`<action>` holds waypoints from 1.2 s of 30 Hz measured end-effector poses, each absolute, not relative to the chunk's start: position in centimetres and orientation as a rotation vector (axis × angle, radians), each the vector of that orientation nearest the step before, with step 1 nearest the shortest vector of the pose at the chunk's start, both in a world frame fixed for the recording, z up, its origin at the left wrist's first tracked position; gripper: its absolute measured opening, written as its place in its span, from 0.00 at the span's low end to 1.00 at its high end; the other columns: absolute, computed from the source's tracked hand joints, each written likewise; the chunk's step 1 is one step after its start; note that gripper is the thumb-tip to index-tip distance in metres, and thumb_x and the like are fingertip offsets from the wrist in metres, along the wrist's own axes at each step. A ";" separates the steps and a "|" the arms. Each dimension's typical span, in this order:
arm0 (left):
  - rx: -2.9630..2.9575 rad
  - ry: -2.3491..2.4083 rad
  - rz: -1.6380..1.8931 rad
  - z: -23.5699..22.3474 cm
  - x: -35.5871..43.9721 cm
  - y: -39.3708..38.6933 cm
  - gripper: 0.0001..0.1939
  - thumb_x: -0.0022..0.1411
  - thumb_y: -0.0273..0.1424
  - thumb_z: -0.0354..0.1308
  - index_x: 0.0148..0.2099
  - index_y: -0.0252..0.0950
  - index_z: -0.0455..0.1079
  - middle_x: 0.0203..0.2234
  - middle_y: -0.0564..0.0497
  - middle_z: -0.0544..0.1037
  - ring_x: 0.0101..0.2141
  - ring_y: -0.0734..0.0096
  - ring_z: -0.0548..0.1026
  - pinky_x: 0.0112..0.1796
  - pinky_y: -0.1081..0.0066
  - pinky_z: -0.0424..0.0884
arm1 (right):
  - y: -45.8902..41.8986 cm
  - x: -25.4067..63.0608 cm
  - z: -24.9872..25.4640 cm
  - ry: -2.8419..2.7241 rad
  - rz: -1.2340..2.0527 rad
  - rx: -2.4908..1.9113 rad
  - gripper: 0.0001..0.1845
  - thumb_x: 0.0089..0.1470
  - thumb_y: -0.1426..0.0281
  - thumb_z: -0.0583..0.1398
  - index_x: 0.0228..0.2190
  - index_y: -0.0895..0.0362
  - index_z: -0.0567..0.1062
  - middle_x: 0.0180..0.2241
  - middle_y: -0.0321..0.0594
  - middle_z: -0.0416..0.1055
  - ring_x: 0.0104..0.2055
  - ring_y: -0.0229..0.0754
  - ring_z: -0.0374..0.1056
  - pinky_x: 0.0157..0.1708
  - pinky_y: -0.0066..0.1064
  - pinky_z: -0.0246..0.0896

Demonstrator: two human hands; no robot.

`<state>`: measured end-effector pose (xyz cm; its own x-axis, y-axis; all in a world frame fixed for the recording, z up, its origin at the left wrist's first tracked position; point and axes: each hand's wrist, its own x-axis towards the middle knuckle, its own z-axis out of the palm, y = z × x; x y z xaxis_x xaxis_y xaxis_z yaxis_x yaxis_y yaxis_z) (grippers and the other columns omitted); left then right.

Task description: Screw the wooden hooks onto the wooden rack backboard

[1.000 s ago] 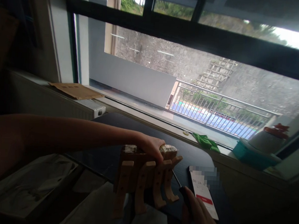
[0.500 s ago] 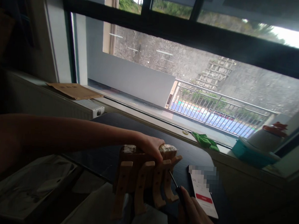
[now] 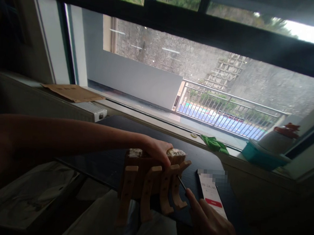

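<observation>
My left hand (image 3: pixel 158 151) reaches in from the left and is closed over the top edge of a brown block (image 3: pixel 140 162), whose upper face shows whitish wrapping. Several curved pale wooden pieces with holes stand along the block's near side, one wooden piece (image 3: pixel 148 191) near the middle. My right hand (image 3: pixel 210 218) is wrapped round a screwdriver (image 3: pixel 181 183); its handle is mostly hidden by the fingers. The thin shaft slants up left, and its tip meets or lies close to the rightmost curved wooden piece (image 3: pixel 178 189). Exact contact cannot be made out.
A phone (image 3: pixel 208 189) lies on the dark table (image 3: pixel 113 129) beside my right hand. Along the window sill are a green cloth (image 3: pixel 214 144), a teal box (image 3: pixel 262 156) and a brown envelope (image 3: pixel 73 92). A radiator (image 3: pixel 93 112) stands left.
My right hand has shifted on the screwdriver, its index finger now further up toward the shaft, hiding the handle. My left hand keeps its hold. The view has tilted slightly.
</observation>
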<state>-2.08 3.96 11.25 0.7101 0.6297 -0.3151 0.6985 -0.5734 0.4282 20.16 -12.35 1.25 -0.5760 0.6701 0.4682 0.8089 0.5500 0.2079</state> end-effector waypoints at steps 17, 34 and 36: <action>2.489 1.069 -0.182 11.8 -1.7 1.7 0.37 0.37 0.47 0.58 0.51 0.41 0.58 0.40 0.49 0.72 0.39 0.58 0.71 0.33 0.69 0.69 | -12.8 17.7 -1.7 -1.710 0.138 -1.490 0.18 0.56 0.66 0.50 0.44 0.60 0.71 0.42 0.43 0.72 0.45 0.41 0.67 0.39 0.24 0.65; 2.450 1.068 -0.144 11.6 -1.6 1.7 0.38 0.38 0.48 0.58 0.52 0.40 0.58 0.40 0.47 0.73 0.37 0.56 0.71 0.32 0.66 0.68 | -12.5 17.9 -0.3 -2.043 -0.285 -1.480 0.17 0.54 0.69 0.51 0.42 0.62 0.73 0.28 0.42 0.75 0.26 0.37 0.71 0.20 0.21 0.61; 2.456 1.072 -0.131 11.6 -1.6 1.6 0.37 0.38 0.47 0.58 0.52 0.40 0.59 0.40 0.47 0.74 0.37 0.56 0.71 0.32 0.67 0.68 | -12.6 16.9 -0.5 -1.794 0.055 -1.570 0.18 0.53 0.64 0.52 0.40 0.60 0.74 0.34 0.43 0.75 0.35 0.41 0.72 0.28 0.22 0.65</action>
<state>-1.63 1.64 11.62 0.6929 0.6718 -0.2618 0.7152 -0.5940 0.3685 16.92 -12.58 -0.55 0.0215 0.8711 0.4906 0.8396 0.2507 -0.4819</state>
